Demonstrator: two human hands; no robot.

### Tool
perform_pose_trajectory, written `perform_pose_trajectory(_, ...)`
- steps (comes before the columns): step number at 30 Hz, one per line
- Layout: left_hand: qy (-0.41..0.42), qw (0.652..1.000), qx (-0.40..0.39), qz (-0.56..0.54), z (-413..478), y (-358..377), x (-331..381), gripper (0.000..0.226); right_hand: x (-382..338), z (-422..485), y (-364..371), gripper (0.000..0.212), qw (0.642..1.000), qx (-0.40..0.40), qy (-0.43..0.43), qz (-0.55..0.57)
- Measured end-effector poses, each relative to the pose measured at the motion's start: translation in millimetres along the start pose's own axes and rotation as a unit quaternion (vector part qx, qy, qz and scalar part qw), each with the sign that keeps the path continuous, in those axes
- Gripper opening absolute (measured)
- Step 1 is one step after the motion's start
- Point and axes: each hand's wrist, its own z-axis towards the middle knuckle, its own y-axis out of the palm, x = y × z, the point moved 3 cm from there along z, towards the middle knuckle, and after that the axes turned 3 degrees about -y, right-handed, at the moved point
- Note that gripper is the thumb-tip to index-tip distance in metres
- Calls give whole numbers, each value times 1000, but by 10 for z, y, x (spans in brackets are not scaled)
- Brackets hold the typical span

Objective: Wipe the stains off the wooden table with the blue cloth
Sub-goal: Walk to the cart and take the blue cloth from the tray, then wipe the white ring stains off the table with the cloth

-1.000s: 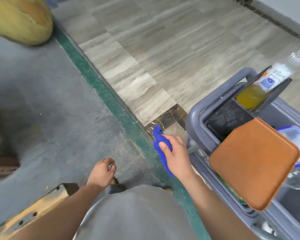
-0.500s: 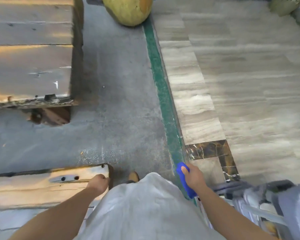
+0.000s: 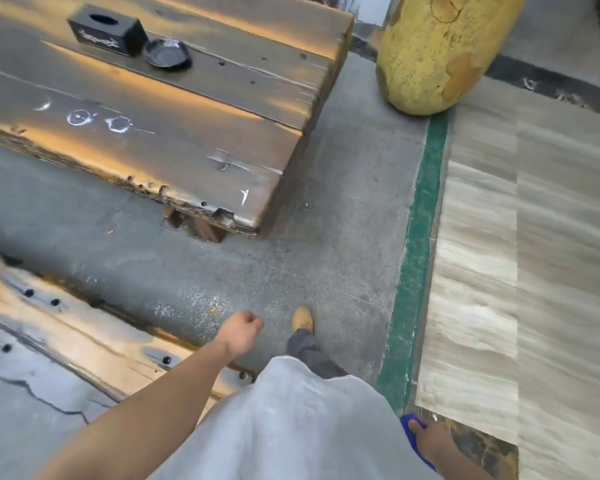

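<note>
The dark wooden table (image 3: 201, 98) fills the upper left. White stains (image 3: 97, 121), rings and streaks, mark its near plank, and another white mark (image 3: 244, 196) sits near its right corner. My right hand (image 3: 430, 439) hangs low at the bottom right, shut on the blue cloth (image 3: 411, 433), far from the table. My left hand (image 3: 245, 329) is a closed fist above the floor, holding nothing, beside the bench end.
A black box (image 3: 106, 29) and a black dish (image 3: 167, 53) stand on the table's far plank. A wooden bench (image 3: 66, 337) runs along the lower left. A large yellow pot (image 3: 437, 46) stands on the floor at upper right. A grey gap of floor (image 3: 343, 220) separates bench and table.
The view has swung left and up, bringing the table closer with its stains in sight. The cart has left the frame. My right hand with the cloth has dropped to the bottom right.
</note>
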Motion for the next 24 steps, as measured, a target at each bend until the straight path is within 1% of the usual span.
perform_pose_trajectory(2,-28,999,24,-30,238,-167,-58,31,-333,284,-316,32,1000,-3,-19,-17)
perform_pose_trajectory(6,-114,986,84,-83,187,-537,-128,21,-1239,731,-949,29,997,-6,-58,-45)
perform_pose_trajectory(10,-188,965,121,-140,79,-798,-336,23,-2553,883,-1468,35,986,15,-163,-29)
perform_pose_trajectory(13,-242,939,148,-195,26,-920,-562,21,-3628,688,-1698,34,964,15,-265,-20)
perform_pose_trajectory(18,-313,902,162,-250,-15,-1097,-847,23,-5156,231,-1712,27,919,5,-395,-10)
perform_pose_trajectory(21,-357,887,148,-254,5,-1285,-1120,26,-5852,-22,-1575,26,900,-16,-436,-11)
perform_pose_trajectory(24,-386,877,137,-250,76,-1613,-1478,21,-6427,-211,-1347,28,893,-27,-449,-8)
